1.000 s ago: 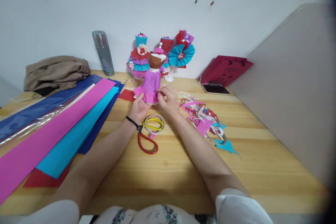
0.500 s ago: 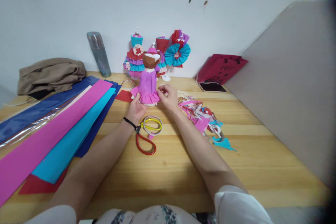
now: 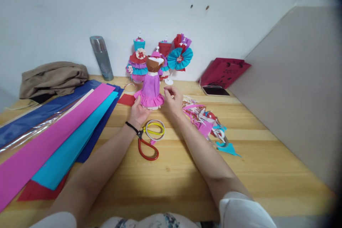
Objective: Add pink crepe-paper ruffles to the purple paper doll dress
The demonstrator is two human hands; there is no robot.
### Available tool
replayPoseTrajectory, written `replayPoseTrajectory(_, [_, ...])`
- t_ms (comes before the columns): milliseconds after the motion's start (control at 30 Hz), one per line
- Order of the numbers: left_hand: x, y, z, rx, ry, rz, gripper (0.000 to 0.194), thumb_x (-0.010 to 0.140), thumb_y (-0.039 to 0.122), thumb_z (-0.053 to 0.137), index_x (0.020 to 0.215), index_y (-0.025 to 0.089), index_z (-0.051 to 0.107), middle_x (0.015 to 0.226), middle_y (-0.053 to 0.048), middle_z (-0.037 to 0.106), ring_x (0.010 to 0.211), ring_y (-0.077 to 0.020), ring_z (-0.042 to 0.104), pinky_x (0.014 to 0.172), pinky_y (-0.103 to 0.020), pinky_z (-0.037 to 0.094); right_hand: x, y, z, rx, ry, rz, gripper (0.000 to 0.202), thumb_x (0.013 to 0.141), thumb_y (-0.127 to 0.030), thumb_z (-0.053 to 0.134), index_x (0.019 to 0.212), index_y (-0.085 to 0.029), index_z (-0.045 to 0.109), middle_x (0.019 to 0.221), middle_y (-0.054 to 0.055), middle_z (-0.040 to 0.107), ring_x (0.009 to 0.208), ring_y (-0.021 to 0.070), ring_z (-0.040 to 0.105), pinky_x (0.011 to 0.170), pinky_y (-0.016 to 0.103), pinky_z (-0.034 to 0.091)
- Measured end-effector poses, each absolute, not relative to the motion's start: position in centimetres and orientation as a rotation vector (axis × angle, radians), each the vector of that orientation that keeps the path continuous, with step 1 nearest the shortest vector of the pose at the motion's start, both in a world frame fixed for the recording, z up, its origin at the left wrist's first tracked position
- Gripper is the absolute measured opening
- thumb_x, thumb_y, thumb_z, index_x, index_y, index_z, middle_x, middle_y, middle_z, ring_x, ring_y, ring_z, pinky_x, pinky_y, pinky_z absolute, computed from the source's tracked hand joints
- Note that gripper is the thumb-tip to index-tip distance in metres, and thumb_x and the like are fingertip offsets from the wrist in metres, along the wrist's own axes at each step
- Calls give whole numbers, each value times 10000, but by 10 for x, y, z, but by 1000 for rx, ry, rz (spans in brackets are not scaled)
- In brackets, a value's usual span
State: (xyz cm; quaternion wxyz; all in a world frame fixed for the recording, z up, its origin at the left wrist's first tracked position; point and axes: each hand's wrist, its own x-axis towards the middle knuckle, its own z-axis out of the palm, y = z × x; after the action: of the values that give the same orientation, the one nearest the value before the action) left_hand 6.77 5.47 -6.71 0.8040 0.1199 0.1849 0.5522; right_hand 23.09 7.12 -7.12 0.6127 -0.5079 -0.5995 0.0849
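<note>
A miniature dress form in a purple and pink crepe-paper dress (image 3: pixel 151 86) stands in front of me, with a brown and white upper part and a ruffled hem. My left hand (image 3: pixel 139 111) grips the hem at its lower left, thumb in front. Just right of the ruffle is my right hand (image 3: pixel 173 99), its thumb and fingers pinched together; whatever they hold is too small to make out. Below the dress lie scissors (image 3: pixel 148 149) with one red and one yellow handle loop, partly behind my left wrist. A pale ring (image 3: pixel 155 139) overlaps the yellow loop.
Several dressed mini forms (image 3: pixel 139 60) stand by the wall. Paper strips (image 3: pixel 61 124) cover the left side, near a brown cloth (image 3: pixel 53 78) and a flask (image 3: pixel 103 58). Paper scraps (image 3: pixel 205 126), a phone (image 3: pixel 216 91) and a red bag (image 3: pixel 224 72) are on the right.
My right hand has come slightly away from the ruffle, to the right. The left hand keeps its hold on the hem. The whole view has shifted a little.
</note>
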Motion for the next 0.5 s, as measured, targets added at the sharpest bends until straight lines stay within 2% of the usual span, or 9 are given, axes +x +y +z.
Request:
replayPoseTrajectory(167, [68, 55, -68, 161, 470, 1202, 344, 1017, 280, 482, 1298, 153, 635, 1238, -135, 720, 1207, -248, 658, 1135, -465, 453, 230, 61, -35, -1072, -1361, 160, 261, 899, -398, 560, 1028, -199, 670, 915, 68, 711, 801, 198, 648, 748, 346, 524])
replayPoseTrajectory(400, [67, 54, -71, 139, 428, 1201, 382, 986, 235, 532, 1357, 174, 599, 1186, -133, 739, 1144, -251, 695, 1126, -477, 467, 229, 87, 43, -970, -1470, 0, 341, 881, -393, 625, 1181, -232, 615, 1184, 115, 685, 902, 224, 657, 737, 380, 544])
replayPoseTrajectory(500, [66, 56, -75, 140, 423, 1209, 380, 991, 261, 533, 1354, 171, 602, 1175, -133, 742, 1120, -252, 705, 1124, -482, 468, 226, 111, 76, -957, -1578, -114, 327, 886, -358, 609, 1183, -224, 642, 1134, 110, 706, 906, 235, 664, 811, 433, 545])
